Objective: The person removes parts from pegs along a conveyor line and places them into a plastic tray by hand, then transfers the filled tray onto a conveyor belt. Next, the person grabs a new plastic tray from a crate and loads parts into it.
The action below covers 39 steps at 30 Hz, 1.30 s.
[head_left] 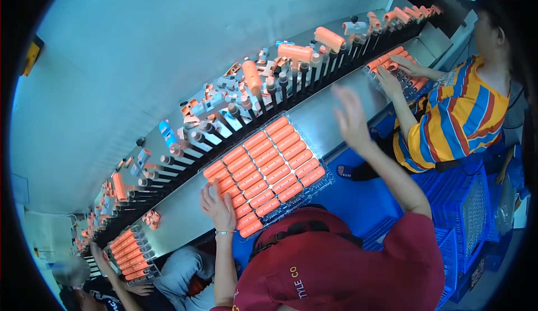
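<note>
In front of me on the bench lies a clear plastic tray (328,177) with rows of orange tube-shaped plastic shells (274,170). My left hand (218,209) rests at the tray's left edge, fingers spread and touching the end shells there. My right hand (351,119) is raised over the bench to the right of the tray, a little blurred. Its fingers are apart, and I see nothing in it.
Behind the tray runs a conveyor with black upright pegs (283,84), some carrying orange shells. Loose white and blue parts (210,102) lie beyond it. A co-worker in a striped shirt (448,123) handles another tray at right; another co-worker's hand (101,258) is at lower left. Blue crates (459,221) stand right.
</note>
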{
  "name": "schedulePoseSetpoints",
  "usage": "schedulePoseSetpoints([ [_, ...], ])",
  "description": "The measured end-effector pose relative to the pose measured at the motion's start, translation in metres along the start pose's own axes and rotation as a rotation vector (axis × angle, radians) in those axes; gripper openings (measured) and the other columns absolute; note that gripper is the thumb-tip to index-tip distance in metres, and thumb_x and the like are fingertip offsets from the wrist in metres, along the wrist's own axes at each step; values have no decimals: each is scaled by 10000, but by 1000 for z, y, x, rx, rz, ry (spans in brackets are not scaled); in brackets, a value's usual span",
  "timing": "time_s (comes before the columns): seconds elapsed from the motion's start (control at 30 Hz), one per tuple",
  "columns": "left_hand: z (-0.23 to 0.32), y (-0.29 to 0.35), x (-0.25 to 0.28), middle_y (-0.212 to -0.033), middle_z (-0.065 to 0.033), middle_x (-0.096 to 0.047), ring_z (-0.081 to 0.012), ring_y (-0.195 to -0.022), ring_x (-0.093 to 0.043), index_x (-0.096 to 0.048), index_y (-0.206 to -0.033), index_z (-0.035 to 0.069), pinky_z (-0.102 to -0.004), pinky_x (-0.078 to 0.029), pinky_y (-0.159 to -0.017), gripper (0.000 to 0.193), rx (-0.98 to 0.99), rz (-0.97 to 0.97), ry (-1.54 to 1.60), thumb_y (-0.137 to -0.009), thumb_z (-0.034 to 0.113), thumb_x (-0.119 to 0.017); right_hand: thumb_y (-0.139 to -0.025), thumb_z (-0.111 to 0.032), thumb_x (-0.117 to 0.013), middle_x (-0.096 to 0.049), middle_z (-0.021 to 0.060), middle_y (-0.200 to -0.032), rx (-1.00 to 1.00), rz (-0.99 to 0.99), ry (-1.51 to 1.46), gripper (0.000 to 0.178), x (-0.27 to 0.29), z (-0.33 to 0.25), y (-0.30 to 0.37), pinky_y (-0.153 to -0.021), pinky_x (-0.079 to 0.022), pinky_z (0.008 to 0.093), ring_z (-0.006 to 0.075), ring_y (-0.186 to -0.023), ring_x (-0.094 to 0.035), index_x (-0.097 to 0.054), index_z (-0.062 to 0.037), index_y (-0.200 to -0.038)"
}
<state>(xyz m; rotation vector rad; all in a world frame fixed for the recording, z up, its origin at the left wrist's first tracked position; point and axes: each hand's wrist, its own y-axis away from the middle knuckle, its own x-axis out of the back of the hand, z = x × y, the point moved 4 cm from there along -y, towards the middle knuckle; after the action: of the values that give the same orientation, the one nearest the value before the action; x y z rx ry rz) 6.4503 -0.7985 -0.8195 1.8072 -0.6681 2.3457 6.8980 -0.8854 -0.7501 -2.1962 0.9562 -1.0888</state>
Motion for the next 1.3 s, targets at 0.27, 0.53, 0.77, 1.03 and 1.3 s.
schedulePoseSetpoints([
  [0.27, 0, -3, -18, -1537, -121, -359, -377, -1412, -301, -407, -1525, 220, -539, -237, -1127, 571, -24, -35, -132, -989, 356, -547, -827, -253, -765, -738, 163, -894, -240, -573, 210, 317, -44, 45, -178, -808, -554, 448, 361, -855, -719, -716, 8, -1000],
  [0.53, 2, -15, -23, -1533, -88, -372, -364, -1404, -317, -436, -1505, 230, -535, -237, -1134, 593, 0, 7, -99, -952, 362, -606, -740, -113, -786, -697, 208, -967, 296, -186, 271, 410, -60, -24, -152, -830, -525, 462, 390, -941, -669, -637, -5, -1107],
  [0.77, -4, -13, -14, -1538, -106, -362, -357, -1408, -316, -420, -1515, 214, -526, -234, -1133, 593, 17, -3, -72, -965, 350, -592, -771, -41, -718, -665, 156, -1068, 439, -225, -126, 374, -48, -114, -48, -889, -508, 458, 346, -1045, -636, -612, -27, -1130],
  [1.03, 0, -6, -20, -1529, -124, -366, -354, -1407, -316, -416, -1519, 204, -519, -228, -1138, 577, 17, -63, -84, -979, 336, -570, -786, -34, -690, -609, 110, -1154, 324, -762, -175, 387, -30, -44, 149, -938, -520, 430, 317, -1144, -580, -615, -60, -1165],
  [1.3, -6, -2, -35, -1519, -130, -369, -341, -1398, -323, -431, -1506, 192, -517, -232, -1130, 551, -2, -53, -109, -987, 327, -558, -828, 4, -654, -569, 144, -1213, 110, -456, -85, 509, -46, -34, 125, -948, -473, 466, 360, -1120, -559, -591, -82, -1326],
])
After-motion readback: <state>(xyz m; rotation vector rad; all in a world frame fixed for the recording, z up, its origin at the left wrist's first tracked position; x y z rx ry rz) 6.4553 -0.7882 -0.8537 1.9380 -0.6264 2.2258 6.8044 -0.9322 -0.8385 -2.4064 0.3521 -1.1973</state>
